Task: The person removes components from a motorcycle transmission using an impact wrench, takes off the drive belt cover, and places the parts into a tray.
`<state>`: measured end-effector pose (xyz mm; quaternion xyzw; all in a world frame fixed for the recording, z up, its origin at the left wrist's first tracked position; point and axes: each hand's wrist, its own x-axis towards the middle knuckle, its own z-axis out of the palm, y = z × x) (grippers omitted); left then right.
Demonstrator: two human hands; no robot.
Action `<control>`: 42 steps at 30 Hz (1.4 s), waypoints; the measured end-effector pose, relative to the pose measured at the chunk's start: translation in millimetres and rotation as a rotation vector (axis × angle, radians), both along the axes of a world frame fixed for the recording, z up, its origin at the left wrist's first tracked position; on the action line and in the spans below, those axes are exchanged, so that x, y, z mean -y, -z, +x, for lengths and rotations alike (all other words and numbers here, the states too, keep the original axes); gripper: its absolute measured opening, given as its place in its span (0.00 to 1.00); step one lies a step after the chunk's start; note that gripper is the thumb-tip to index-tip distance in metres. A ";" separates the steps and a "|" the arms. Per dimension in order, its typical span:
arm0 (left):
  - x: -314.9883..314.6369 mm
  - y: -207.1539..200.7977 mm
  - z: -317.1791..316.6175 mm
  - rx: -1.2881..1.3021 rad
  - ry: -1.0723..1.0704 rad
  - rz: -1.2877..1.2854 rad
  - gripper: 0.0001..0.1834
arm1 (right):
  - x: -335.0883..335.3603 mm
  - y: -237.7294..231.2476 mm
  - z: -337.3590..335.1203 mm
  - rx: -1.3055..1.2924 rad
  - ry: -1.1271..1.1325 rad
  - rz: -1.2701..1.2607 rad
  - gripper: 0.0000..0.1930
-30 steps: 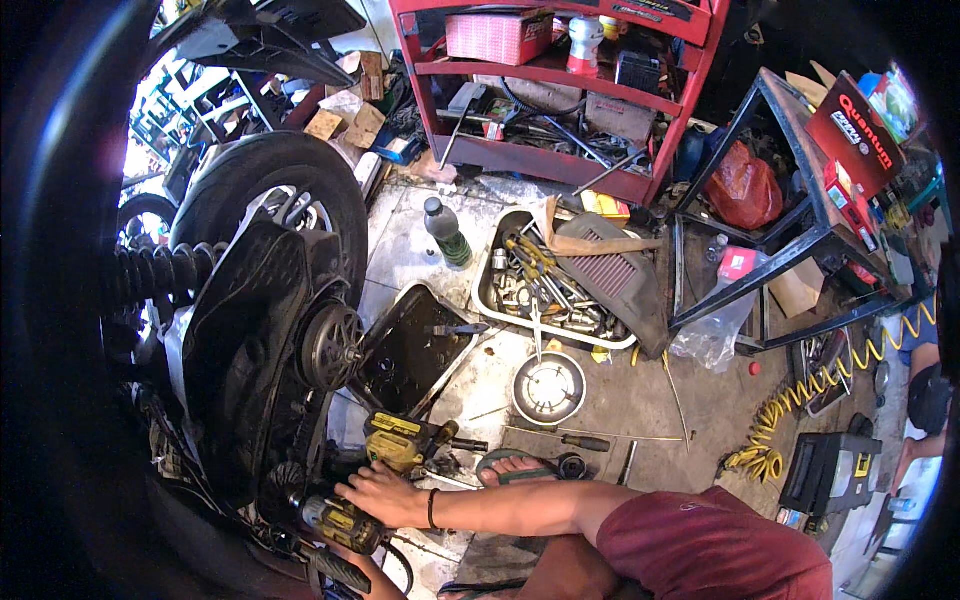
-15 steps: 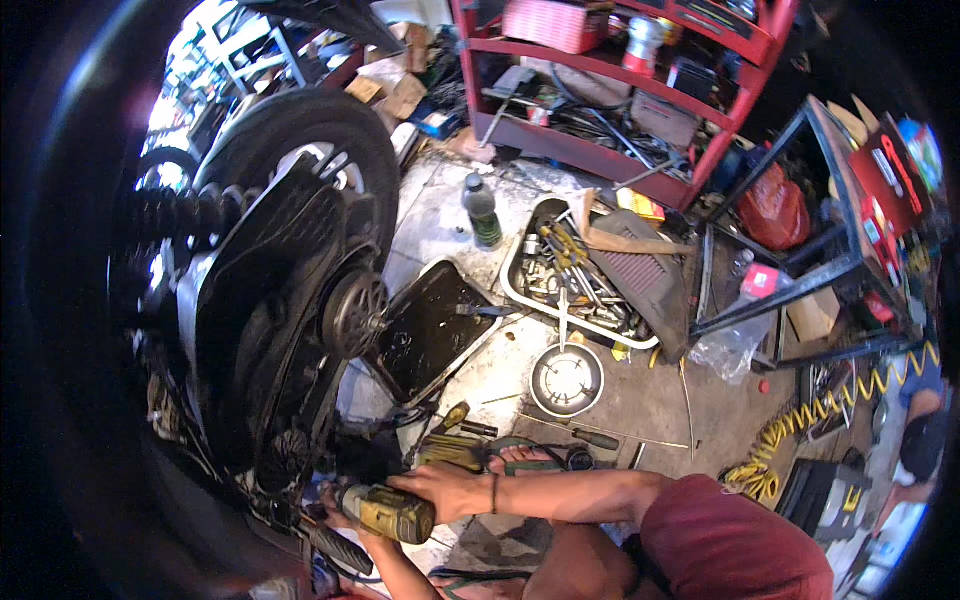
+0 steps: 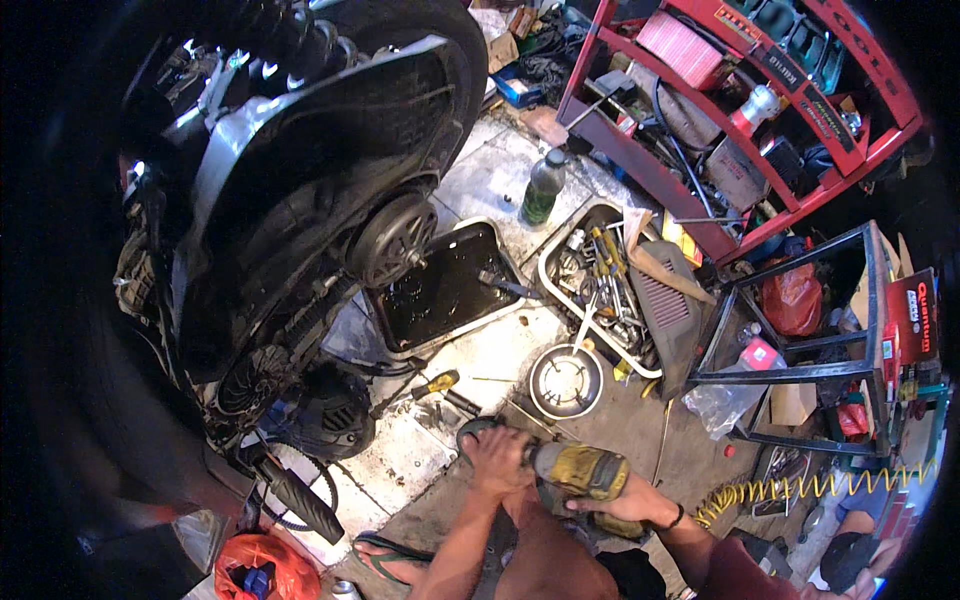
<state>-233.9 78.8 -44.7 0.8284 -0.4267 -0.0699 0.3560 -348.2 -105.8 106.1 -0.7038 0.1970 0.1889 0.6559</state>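
Note:
My right hand (image 3: 645,502) is wrapped round the handle of a yellow and black cordless impact driver (image 3: 580,470), held over my legs with its nose pointing left. My left hand (image 3: 497,458) is closed at the driver's nose; what its fingers hold there is hidden. Left of my hands, a motor scooter's rear end shows a bare wheel hub or pulley (image 3: 392,240) on a shaft, with a finned round part (image 3: 250,383) lower down. A yellow-handled tool (image 3: 436,385) lies on the floor ahead of my left hand.
A black oily tray (image 3: 450,335) and a white-rimmed tray of tools (image 3: 548,265) stand ahead, with a round white dish (image 3: 566,382) nearer. Beyond are a green bottle (image 3: 542,188) and a red shelf rack (image 3: 640,160). A metal frame (image 3: 800,375) and yellow coiled hose (image 3: 790,490) are right.
Both hands and the impact driver have moved right, away from the scooter's lower parts to over my legs. The view has turned, and a red plastic bag now shows at lower left.

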 end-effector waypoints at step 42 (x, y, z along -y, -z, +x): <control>-50.7 -70.8 -1.3 -0.205 0.163 0.018 0.11 | -0.4 -3.0 -9.8 -0.087 -0.439 -0.011 0.22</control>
